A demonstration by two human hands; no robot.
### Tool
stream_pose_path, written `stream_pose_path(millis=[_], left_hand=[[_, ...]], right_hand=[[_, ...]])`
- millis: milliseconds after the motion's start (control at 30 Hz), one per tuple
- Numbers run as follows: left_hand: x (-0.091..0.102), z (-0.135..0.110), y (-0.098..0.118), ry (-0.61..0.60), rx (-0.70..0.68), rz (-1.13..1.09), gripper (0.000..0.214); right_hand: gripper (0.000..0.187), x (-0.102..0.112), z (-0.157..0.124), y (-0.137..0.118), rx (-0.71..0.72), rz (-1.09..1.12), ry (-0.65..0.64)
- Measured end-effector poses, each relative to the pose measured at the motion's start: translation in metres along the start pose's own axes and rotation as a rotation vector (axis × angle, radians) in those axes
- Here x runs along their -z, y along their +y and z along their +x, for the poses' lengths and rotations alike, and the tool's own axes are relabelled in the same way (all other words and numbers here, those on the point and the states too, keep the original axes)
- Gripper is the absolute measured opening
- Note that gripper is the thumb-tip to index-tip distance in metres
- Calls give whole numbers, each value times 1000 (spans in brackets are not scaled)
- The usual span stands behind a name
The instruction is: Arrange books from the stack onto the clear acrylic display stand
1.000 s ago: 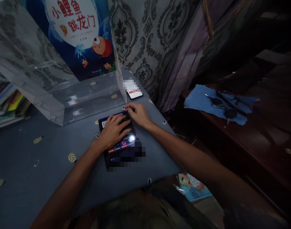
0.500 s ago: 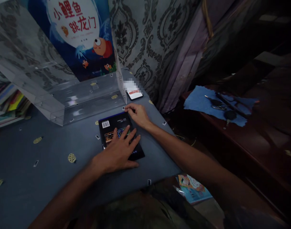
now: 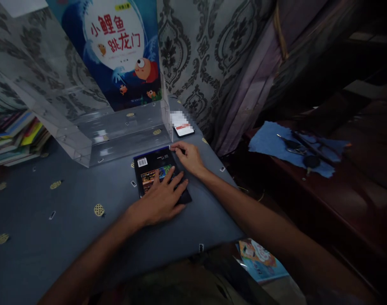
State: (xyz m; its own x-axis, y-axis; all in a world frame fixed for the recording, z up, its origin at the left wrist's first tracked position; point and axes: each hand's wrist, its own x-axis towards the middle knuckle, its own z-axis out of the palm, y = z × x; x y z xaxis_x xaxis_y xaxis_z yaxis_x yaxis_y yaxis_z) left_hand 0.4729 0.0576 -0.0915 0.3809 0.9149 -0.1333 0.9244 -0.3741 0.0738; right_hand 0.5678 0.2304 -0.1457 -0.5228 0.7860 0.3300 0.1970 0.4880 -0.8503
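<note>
While left hand (image 3: pixel 163 195) lies spread on book (image 3: pixel 153 164), right hand (image 3: pixel 190 159) curls at its corner, pinch unclear; transparent rack (image 3: pixel 81 153), phone (image 3: pixel 184 128) beyond.

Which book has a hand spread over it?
The black book with the barcode, under the left hand; no hand touches the stacked books or the upright fish book.

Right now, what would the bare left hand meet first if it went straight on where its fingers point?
Probably the bare right hand, near the far corner of the black rectangular book; depth is unclear, and the left hand has spread fingers.
</note>
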Motion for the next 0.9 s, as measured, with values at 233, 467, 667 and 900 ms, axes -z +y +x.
stream_pose_path(millis=[233, 467, 667, 900], left_hand=[[-2, 1, -2, 16, 14, -5, 62], [-2, 3, -1, 4, 28, 5, 59], [-3, 5, -1, 30, 17, 55, 53], [-2, 5, 1, 28, 7, 86, 50]], right_hand=[[25, -1, 0, -1, 10, 12, -4], [24, -1, -2, -6, 28, 32, -24], [26, 0, -2, -7, 21, 26, -56], [25, -2, -3, -7, 17, 28, -53]])
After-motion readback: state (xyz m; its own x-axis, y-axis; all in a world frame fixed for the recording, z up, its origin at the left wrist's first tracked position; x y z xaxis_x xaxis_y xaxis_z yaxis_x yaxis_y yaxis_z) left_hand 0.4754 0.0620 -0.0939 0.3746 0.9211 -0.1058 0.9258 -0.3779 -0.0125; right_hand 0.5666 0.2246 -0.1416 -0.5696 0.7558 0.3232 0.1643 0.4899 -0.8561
